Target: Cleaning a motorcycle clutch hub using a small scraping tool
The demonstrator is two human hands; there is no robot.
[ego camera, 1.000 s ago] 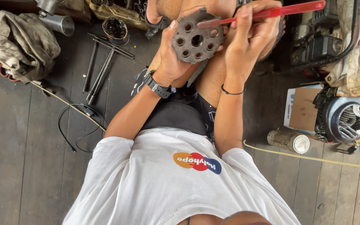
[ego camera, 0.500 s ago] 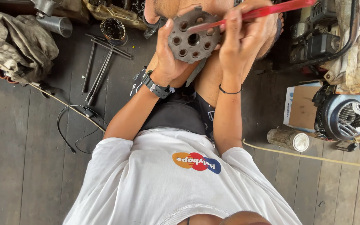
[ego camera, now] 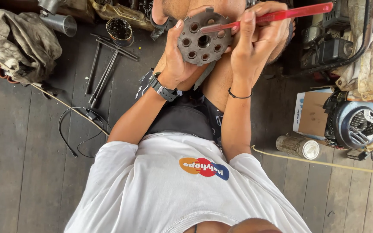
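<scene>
Head view, straight down over a seated repair spot on a dark plank floor (ego camera: 31,172). Ordered by size, with every place taken from the round metal disc (ego camera: 203,39) at top centre.

Below the disc: white T-shirt (ego camera: 173,190) with a coloured oval print, dark shorts, bare knees raised beneath the work, seemingly as a brace. Far left of the disc: crumpled grey rag (ego camera: 24,43), dropped clear of the work. Far right and lower: small engine housing (ego camera: 355,123) with a round finned cover, beside a flattened cardboard box (ego camera: 312,113). Left of the disc: long steel rods (ego camera: 104,71) lying crossed, and a black tin of dark grease (ego camera: 119,30), near enough for a reach. Lower right: rusty spray can (ego camera: 298,146) on its side. Lower left: loose black cable (ego camera: 80,133).

Disc itself held up off the floor, face toward the camera, ring of round holes around a centre bore in plain sight, likely so as to work on the face. Left hand (ego camera: 175,60), watch at the wrist, curled around the disc's left edge, thumb on the rim, steadying. Right hand (ego camera: 249,47), thin black band on the wrist, fingers pinched on a red-handled tool (ego camera: 281,15), gripped partway down its length, seemingly for control, tip resting on the disc's upper face near the holes.
</scene>
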